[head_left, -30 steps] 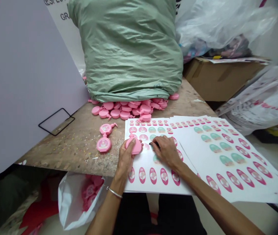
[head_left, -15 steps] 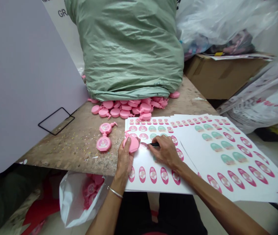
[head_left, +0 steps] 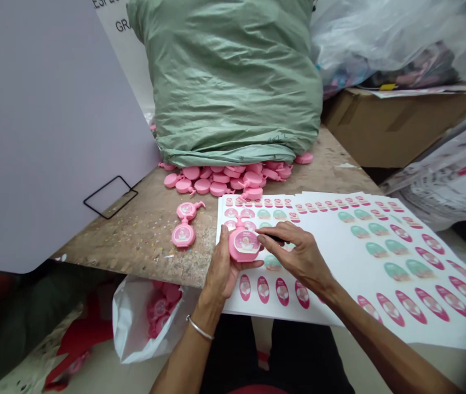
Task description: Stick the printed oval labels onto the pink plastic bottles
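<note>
My left hand (head_left: 219, 269) is closed around a small pink toy pump bottle (head_left: 239, 256), holding it upright over the sheets. On the bottle's round face lies a pink and white label sticker (head_left: 246, 241). The thumb and forefinger of my right hand (head_left: 300, 256) are at the sticker's right edge. A slim black-handled tool (head_left: 276, 238) is also gripped in my right hand; its tip is hidden. Beneath both hands spreads a white sticker sheet (head_left: 331, 254) printed with pink and green labels. Two labelled pink bottles (head_left: 183, 234) lie left of my hands.
Several plain pink bottles (head_left: 220, 180) are heaped under a large green sack (head_left: 233, 87) at the back. A white bag (head_left: 128, 328) of pink pieces hangs below the table's front edge. A grey panel (head_left: 52, 120) borders the left; a cardboard box (head_left: 389, 128) stands right.
The sticker has gone from my right hand's side onto the bottle. My left hand has turned the bottle's face up, and my right hand has moved to it. The view has shifted slightly left.
</note>
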